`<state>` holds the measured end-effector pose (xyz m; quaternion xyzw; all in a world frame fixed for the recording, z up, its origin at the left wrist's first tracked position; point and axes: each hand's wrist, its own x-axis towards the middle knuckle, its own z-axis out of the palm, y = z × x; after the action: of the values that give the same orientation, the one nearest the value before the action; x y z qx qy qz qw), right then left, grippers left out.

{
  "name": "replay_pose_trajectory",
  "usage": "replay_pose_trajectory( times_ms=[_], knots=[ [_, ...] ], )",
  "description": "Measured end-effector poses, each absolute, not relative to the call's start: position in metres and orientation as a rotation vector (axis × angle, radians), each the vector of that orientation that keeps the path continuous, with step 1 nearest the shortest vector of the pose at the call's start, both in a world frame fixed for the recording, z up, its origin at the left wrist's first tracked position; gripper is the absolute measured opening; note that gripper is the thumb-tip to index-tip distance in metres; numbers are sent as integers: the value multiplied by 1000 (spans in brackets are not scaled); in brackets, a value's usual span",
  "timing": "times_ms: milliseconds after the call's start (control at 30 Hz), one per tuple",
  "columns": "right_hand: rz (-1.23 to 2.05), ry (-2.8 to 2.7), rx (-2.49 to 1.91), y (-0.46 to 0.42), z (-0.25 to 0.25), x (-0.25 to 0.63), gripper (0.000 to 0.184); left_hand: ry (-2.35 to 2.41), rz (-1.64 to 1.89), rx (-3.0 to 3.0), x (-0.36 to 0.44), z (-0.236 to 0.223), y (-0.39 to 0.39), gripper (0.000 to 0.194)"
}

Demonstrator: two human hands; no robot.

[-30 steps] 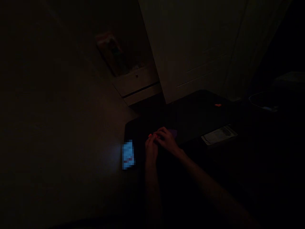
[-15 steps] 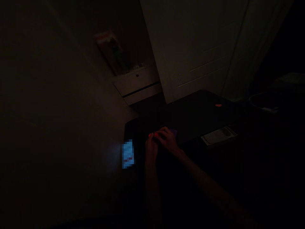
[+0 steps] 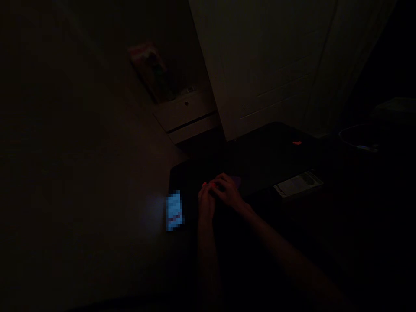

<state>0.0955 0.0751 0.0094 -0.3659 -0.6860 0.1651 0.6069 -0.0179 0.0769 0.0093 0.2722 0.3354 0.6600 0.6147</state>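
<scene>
The room is very dark. Over the dark table (image 3: 260,151), my left hand (image 3: 206,199) and my right hand (image 3: 227,190) are together, both with bent fingers closed around a small bright red-orange piece (image 3: 212,185). Its kind cannot be made out, and the fingers hide most of it. A purple thing (image 3: 237,181) shows just beyond my right hand, partly covered by it. To the left of my left hand lies a lit phone (image 3: 174,210) with a blurred blue screen.
Another small orange-red piece (image 3: 297,143) lies toward the table's far right. A flat printed item (image 3: 299,184) sits below the table's near edge. Behind stand a pale door-like panel (image 3: 269,65) and a drawer unit (image 3: 191,110). A wall rises on the left.
My fingers shift slightly around the red piece, and my left fingertips have bent over a little. Both hands stay in the same place.
</scene>
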Motion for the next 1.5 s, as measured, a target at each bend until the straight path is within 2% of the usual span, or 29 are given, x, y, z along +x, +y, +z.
replay_pose_trajectory(
  times_ms=[400,667,933,1167,1500],
  knots=[
    [420,-1520,-878,72,13,97,11,728,1457,656,-16,11,74,21],
    [424,-1532,-842,74,13,95,28,819,1568,666,-18,12,74,22],
    [491,-1507,-874,74,17,93,14,842,1634,725,-18,9,75,25],
    [570,-1569,-819,71,21,96,30,796,1605,716,-18,11,74,26],
    [539,-1532,-851,77,14,96,18,777,1540,614,-16,13,74,18]
  ],
)
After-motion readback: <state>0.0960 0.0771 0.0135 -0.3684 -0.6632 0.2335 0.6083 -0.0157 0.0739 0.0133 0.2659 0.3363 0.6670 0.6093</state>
